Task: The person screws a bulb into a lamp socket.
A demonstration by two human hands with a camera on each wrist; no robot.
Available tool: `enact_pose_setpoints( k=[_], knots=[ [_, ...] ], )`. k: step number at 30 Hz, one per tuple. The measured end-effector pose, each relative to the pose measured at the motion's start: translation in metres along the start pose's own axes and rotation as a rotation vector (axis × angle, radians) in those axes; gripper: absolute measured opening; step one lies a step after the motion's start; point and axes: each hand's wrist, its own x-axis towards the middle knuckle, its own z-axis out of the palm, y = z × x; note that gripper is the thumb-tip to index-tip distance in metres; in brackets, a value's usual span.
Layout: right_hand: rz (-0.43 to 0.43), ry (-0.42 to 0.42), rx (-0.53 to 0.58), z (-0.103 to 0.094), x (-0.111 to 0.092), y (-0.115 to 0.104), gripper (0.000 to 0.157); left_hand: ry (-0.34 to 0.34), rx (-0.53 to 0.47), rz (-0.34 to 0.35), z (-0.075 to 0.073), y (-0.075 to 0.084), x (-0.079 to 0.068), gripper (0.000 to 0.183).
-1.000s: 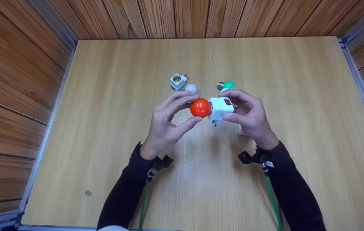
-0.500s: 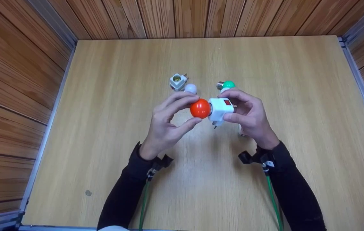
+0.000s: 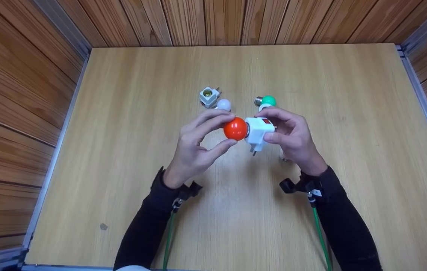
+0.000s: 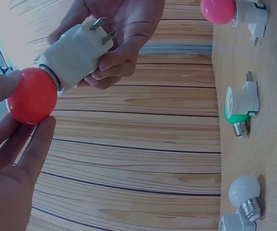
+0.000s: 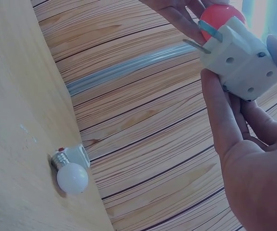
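Mid-frame, your left hand pinches the red bulb, your right hand the socket: best twist gently, in line.

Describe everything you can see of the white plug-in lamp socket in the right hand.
The white plug-in lamp socket is boxy and plastic-looking, with what seems a red switch, two flat metal prongs and small round holes on one face. It is held above the wooden table, pinched by the right hand. Its mouth faces the left hand, and the red bulb has its metal base at that mouth; how deeply it is seated cannot be told.
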Motion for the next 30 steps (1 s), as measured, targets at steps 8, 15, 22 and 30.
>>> enact_pose_setpoints(
  k=[8,15,22,30],
  knots=[
    [0.013,0.005,0.010,0.0010,-0.0011,-0.0011,0.041,-0.001,0.002,0.000,0.0006,-0.0009,0.0004,0.045],
    [-0.006,0.019,-0.039,0.0039,-0.0004,-0.0034,0.044,0.006,-0.009,0.014,0.0004,-0.0011,0.0022,0.043],
    [-0.019,0.039,-0.065,0.0047,-0.0005,-0.0033,0.045,0.008,-0.029,0.013,-0.0003,-0.0004,0.0033,0.043],
    [-0.046,0.049,-0.065,0.0058,0.0000,-0.0029,0.044,0.029,-0.067,-0.082,-0.0005,-0.0015,0.0017,0.050]
  ],
)
